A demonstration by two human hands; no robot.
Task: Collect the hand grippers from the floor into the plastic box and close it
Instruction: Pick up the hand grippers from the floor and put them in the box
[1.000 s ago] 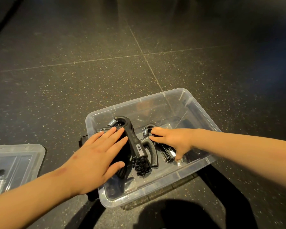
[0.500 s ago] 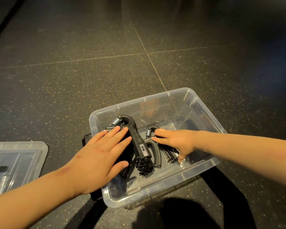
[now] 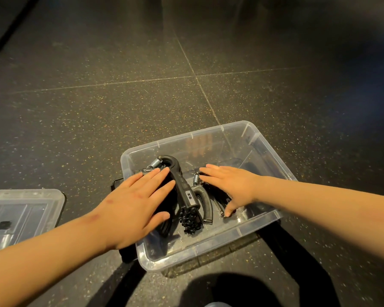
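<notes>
A clear plastic box [image 3: 273, 156] stands open on the dark floor in front of me. Black hand grippers [image 3: 186, 196] with steel springs lie piled in its left half. My left hand [image 3: 133, 202] reaches over the box's left wall and lies flat, fingers straight, on the left gripper. Inside the box my right hand [image 3: 233, 185] rests with spread fingers on the grippers to the right, its thumb touching the box bottom. The box's clear lid [image 3: 20, 209] lies on the floor at the left edge of view.
Dark speckled floor tiles with pale grout lines surround the box. A black latch [image 3: 116, 185] sticks out of the box's left side. My shadow falls across the floor below the box.
My right hand's fingers have straightened and spread over the right grippers. My left hand stays flat on the left gripper. The view has shifted slightly.
</notes>
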